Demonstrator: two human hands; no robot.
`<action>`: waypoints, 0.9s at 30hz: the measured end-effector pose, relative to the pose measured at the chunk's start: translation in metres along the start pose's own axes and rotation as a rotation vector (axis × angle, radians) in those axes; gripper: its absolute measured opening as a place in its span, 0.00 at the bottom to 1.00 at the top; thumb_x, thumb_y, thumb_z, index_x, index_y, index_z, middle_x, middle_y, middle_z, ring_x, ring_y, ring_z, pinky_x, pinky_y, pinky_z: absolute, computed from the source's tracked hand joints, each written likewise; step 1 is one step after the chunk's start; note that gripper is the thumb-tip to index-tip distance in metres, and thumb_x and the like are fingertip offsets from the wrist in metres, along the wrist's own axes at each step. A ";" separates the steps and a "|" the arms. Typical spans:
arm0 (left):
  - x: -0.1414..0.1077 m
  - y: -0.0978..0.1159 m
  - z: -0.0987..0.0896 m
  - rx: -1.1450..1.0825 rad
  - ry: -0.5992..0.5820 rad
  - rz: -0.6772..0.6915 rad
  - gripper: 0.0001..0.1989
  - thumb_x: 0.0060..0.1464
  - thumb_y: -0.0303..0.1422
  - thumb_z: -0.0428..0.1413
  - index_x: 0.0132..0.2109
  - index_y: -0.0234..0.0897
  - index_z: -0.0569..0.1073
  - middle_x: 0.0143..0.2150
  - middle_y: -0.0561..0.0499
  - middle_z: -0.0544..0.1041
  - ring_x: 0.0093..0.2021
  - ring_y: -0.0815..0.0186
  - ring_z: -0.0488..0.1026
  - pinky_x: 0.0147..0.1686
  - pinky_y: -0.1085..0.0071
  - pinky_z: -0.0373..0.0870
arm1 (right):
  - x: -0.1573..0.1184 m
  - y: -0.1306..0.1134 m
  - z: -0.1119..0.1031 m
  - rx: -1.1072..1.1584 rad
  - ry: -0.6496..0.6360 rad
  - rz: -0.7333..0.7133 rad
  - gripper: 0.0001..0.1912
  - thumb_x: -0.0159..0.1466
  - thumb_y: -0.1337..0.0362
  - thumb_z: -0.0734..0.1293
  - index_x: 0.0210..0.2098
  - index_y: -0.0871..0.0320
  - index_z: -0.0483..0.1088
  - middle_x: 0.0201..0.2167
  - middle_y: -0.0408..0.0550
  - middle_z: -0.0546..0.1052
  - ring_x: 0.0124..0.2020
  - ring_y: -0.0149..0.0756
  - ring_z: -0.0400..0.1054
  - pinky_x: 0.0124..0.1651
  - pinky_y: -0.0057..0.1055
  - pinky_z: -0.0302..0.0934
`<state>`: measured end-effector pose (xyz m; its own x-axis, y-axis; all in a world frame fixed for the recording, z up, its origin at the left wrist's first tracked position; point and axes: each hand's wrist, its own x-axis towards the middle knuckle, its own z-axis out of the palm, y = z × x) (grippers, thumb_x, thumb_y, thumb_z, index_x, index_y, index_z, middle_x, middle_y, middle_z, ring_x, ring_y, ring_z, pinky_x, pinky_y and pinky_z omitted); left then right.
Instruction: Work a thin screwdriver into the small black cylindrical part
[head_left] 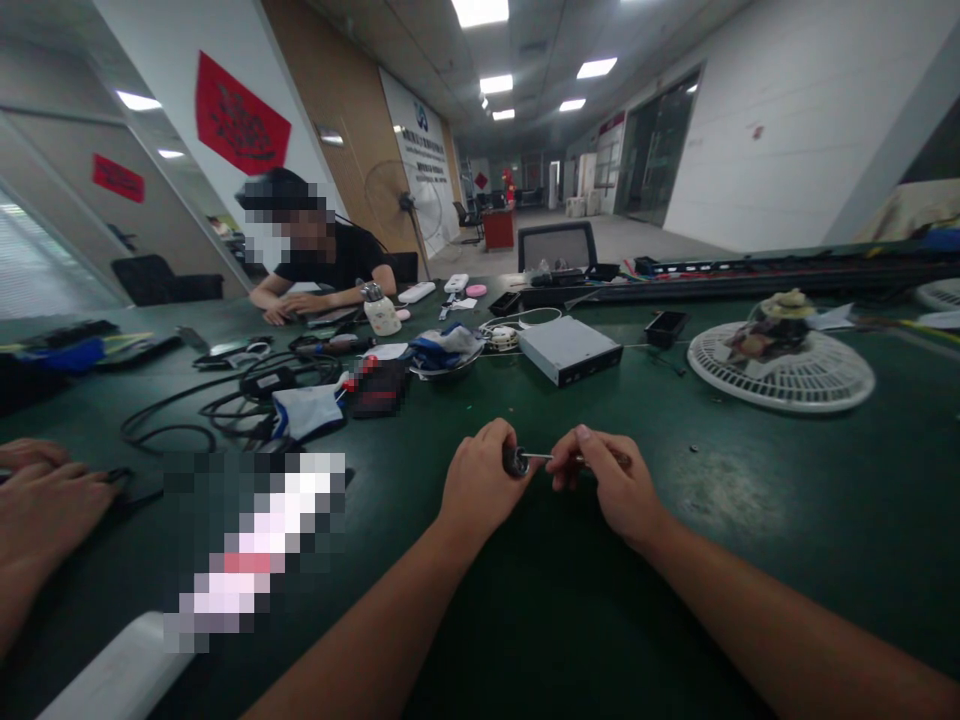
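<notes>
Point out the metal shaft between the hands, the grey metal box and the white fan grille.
Metal shaft (538, 458), head view, on its bare middle.
Grey metal box (566, 347), head view, on its top face.
White fan grille (832, 378), head view, on its outer slats.

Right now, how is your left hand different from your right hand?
The left hand curls around the dark end of the small tool, while the right hand pinches its other end with the fingertips. The left hand looks closed like a fist, and the right hand looks looser. Both hands are bare, and both hold the same tool.
</notes>
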<state>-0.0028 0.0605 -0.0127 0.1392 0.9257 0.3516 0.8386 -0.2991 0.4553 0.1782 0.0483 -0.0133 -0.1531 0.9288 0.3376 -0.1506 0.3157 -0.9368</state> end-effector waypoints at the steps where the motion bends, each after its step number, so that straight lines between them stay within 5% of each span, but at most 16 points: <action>1: 0.000 0.000 0.000 0.002 -0.002 -0.002 0.13 0.53 0.35 0.64 0.35 0.40 0.65 0.33 0.54 0.73 0.32 0.64 0.68 0.32 0.68 0.57 | 0.000 0.000 0.000 0.008 -0.012 0.001 0.27 0.72 0.49 0.61 0.27 0.60 0.77 0.24 0.48 0.78 0.23 0.33 0.71 0.28 0.30 0.62; 10: 0.000 0.001 -0.001 0.011 -0.035 0.022 0.14 0.51 0.35 0.65 0.35 0.41 0.66 0.33 0.54 0.74 0.33 0.64 0.69 0.34 0.67 0.59 | 0.000 0.003 0.000 -0.022 0.103 0.019 0.28 0.71 0.47 0.61 0.24 0.60 0.76 0.21 0.46 0.76 0.21 0.32 0.69 0.27 0.30 0.61; 16: 0.000 -0.001 0.000 0.018 -0.018 0.011 0.14 0.52 0.35 0.65 0.35 0.41 0.66 0.34 0.54 0.74 0.33 0.64 0.69 0.33 0.68 0.59 | 0.000 0.002 -0.001 0.030 -0.023 0.019 0.29 0.72 0.48 0.60 0.25 0.60 0.76 0.22 0.47 0.76 0.22 0.33 0.70 0.29 0.31 0.63; 22: 0.000 0.001 -0.001 0.018 -0.043 0.024 0.14 0.52 0.37 0.65 0.35 0.41 0.66 0.34 0.54 0.74 0.34 0.64 0.70 0.34 0.67 0.60 | -0.001 0.003 -0.001 -0.016 0.082 -0.005 0.29 0.72 0.46 0.60 0.25 0.59 0.76 0.22 0.46 0.76 0.23 0.33 0.69 0.29 0.30 0.62; 27: 0.000 0.002 -0.002 0.024 -0.027 0.011 0.13 0.53 0.35 0.64 0.35 0.41 0.66 0.35 0.53 0.74 0.34 0.63 0.69 0.34 0.68 0.60 | -0.001 0.000 -0.001 0.041 -0.051 -0.029 0.32 0.72 0.43 0.57 0.26 0.59 0.76 0.22 0.47 0.75 0.23 0.35 0.70 0.32 0.33 0.63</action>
<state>-0.0023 0.0596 -0.0106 0.1621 0.9286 0.3337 0.8496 -0.3034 0.4314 0.1798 0.0473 -0.0135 -0.1975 0.9080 0.3696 -0.1958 0.3329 -0.9224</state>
